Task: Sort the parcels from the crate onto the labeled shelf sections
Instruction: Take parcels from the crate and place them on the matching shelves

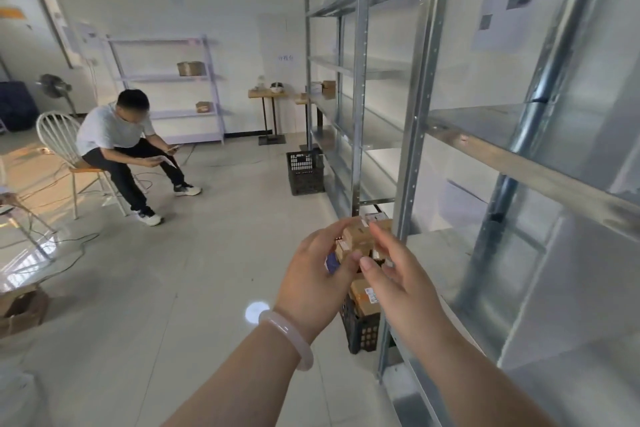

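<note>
A left hand (pixel 311 276) curls its fingers around a small cardboard parcel (pixel 360 236), the right hand (pixel 396 276) loose-fingered just beside it, both above the black crate (pixel 360 331) of parcels standing against the metal shelf rack (pixel 412 156), bare floor (pixel 180 270) stretching leftward.

no legible text or labels

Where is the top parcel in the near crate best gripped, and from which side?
Probably by its two opposite edges, from above: the top parcel lies label up at the top of the crate, whose walls block a side approach, and the shelf post stands close on the right.
</note>
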{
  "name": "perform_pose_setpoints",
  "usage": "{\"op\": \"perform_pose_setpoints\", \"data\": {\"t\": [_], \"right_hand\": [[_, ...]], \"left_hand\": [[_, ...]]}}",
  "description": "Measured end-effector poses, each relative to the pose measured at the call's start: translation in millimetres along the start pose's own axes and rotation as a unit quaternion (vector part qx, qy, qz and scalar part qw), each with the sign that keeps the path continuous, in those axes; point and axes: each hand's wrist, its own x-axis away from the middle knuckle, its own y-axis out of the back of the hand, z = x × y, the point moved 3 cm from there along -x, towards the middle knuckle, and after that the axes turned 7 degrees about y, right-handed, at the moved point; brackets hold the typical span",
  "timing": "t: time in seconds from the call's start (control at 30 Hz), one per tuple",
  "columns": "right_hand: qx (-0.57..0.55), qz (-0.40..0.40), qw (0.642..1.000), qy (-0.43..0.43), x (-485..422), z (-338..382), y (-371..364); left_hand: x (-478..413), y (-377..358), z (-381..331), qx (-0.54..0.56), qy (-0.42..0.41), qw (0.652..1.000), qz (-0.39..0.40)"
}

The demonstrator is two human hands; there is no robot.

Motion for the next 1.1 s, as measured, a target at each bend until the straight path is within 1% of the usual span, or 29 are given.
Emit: {"op": "perform_pose_setpoints", "data": {"t": [0.17, 0.3, 0.4, 0.47, 0.53, 0.57, 0.7, 0.83, 1.0, 1.1], "right_hand": [[0.009, 0.014, 0.999, -0.04, -68.9, -49.8, -31.8], [0.033, -0.005, 0.997, -0.07, -137.6, -88.1, -66.1], [0.044, -0.03, 0.994, -0.1, -195.8, -113.9, -100.4], [0.056, -0.034, 0.989, -0.132, -232.5, -126.5, -122.8], [0.062, -0.036, 0.988, -0.139, -269.0, -140.0, -138.5], [0.062, -0.038, 0.988, -0.14, -279.6, -144.9, -141.5], [0.078, -0.071, 0.98, -0.166, -317.9, -194.4, -140.1], [0.075, -0.121, 0.957, -0.252, -339.2, -250.2, -125.5], [0.059, -0.145, 0.948, -0.277, -387.6, -317.8, -104.2], [0.053, -0.17, 0.937, -0.3, -414.6, -345.3, -86.2]], "left_hand": [[-81.1, -2.0, 58.4, 0.027, 0.03, 0.999, 0.0], [-160.4, -0.5, 107.8, 0.04, 0.032, 0.998, 0.028], [-232.3, 7.9, 142.0, 0.025, 0.026, 0.997, 0.061], [-279.3, 14.8, 165.1, -0.009, 0.035, 0.996, 0.085], [-325.8, 16.9, 183.7, -0.032, 0.028, 0.994, 0.105], [-341.0, 15.5, 188.9, -0.027, 0.028, 0.993, 0.109], [-403.3, -17.5, 216.6, -0.024, 0.036, 0.985, 0.168], [-449.2, -65.8, 232.4, -0.038, 0.041, 0.966, 0.25], [-513.8, -126.6, 249.9, -0.038, 0.03, 0.951, 0.306], [-551.8, -157.5, 256.3, -0.046, 0.034, 0.944, 0.325]]}}
